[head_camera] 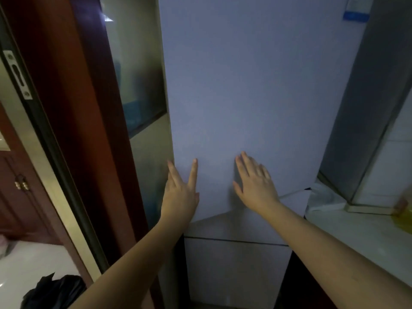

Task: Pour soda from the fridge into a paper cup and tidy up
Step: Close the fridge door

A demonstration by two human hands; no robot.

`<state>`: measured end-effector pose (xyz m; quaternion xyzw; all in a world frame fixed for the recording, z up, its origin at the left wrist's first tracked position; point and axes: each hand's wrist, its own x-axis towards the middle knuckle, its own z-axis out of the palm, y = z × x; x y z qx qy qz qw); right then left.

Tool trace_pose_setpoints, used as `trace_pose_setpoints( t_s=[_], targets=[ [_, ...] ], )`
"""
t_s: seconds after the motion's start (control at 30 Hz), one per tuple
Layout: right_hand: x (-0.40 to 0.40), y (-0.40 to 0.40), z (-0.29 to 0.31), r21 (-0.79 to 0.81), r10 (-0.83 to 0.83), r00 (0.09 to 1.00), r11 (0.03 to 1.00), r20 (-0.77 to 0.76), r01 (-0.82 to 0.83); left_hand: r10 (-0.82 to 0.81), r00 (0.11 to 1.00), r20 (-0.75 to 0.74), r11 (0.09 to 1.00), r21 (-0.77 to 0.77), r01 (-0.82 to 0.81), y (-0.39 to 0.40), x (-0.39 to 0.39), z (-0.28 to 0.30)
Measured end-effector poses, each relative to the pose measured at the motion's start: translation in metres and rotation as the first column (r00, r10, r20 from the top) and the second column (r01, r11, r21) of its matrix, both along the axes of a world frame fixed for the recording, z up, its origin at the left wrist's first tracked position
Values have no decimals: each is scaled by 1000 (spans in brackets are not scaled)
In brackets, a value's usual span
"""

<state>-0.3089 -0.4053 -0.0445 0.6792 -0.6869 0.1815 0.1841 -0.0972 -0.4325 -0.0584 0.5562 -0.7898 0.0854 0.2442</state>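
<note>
soda hidden from view. fridge door (240, 85) fills frame centre, its top cut off. left hand (180, 192) and right hand (256, 186) press flat on it, fingers straight, holding nothing.

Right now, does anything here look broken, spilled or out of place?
Nothing stands out. Both hands, left hand and right hand, lie flat on the pale fridge door. No spill or damage shows.
</note>
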Motion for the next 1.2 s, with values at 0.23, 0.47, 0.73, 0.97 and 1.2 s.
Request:
trace_pose_setpoints(
  t_s=[0.23, 0.47, 0.73, 0.97, 1.2],
  targets=[
    [-20, -55, -11, -22, 84, 996, 996, -26, -84, 70, 991, -114, 994, 92, -59, -72, -15, -1],
    [-32, -102, -23, -27, 198, 980, 980, -10, -199, 17, 971, -238, 998, 69, -1, -129, -17, -2],
    [-38, -133, -18, -6, 169, 986, 986, -5, -169, 50, 999, 7, 998, -37, -50, -157, -51, -12],
    [-38, -149, -15, 74, 129, 992, 989, -7, -128, -37, 994, 101, 997, 76, 29, -173, -75, -22],
    [-35, -144, -7, 137, 120, 993, 984, -18, -116, -25, 989, 148, 996, 93, 11, -165, -76, -8]
  ],
)
